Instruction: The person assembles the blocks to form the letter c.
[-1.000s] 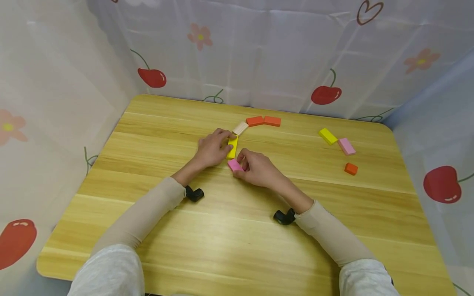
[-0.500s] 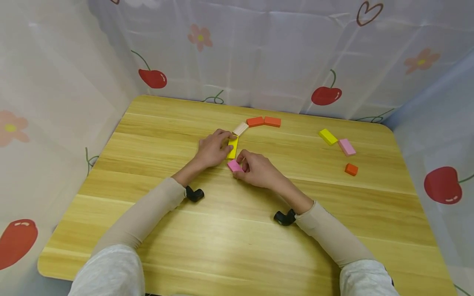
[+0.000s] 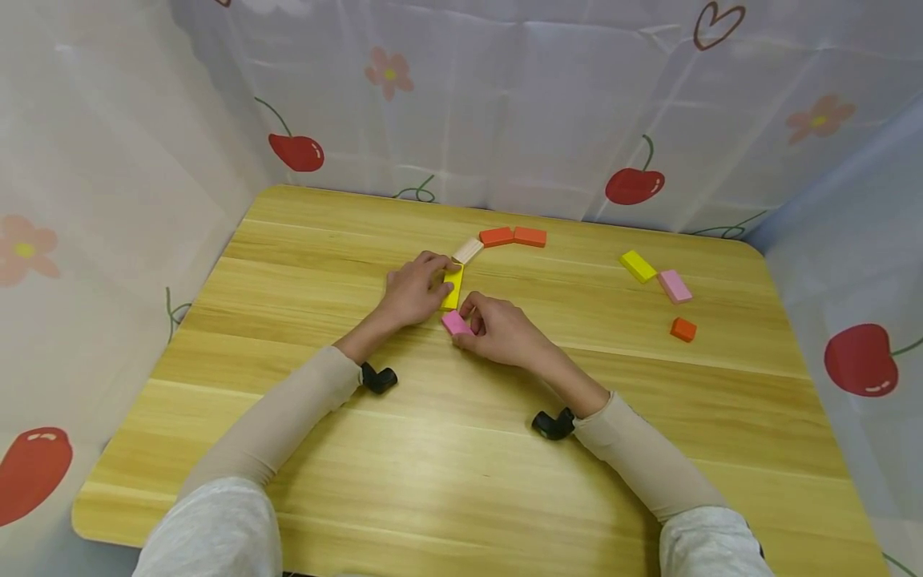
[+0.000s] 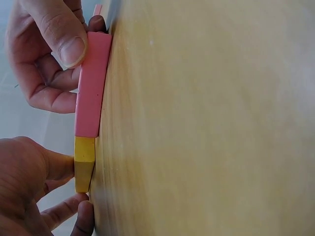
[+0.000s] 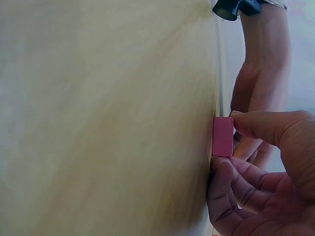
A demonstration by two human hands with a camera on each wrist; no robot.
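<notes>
The head view looks forward and down from above the near edge of the tabletop (image 3: 433, 481), taking in the whole surface and the curtain behind it. Both wrist views sit very close, rolled so the tabletop stands upright in frame. The left wrist view and right wrist view share the pink block (image 4: 91, 88) with the head view; the yellow block (image 4: 83, 164) shows in the left.

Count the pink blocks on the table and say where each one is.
2. One pink block is pinched by the right hand, touching the yellow block. The other pink block lies flat at far right. None seems hidden.
</notes>
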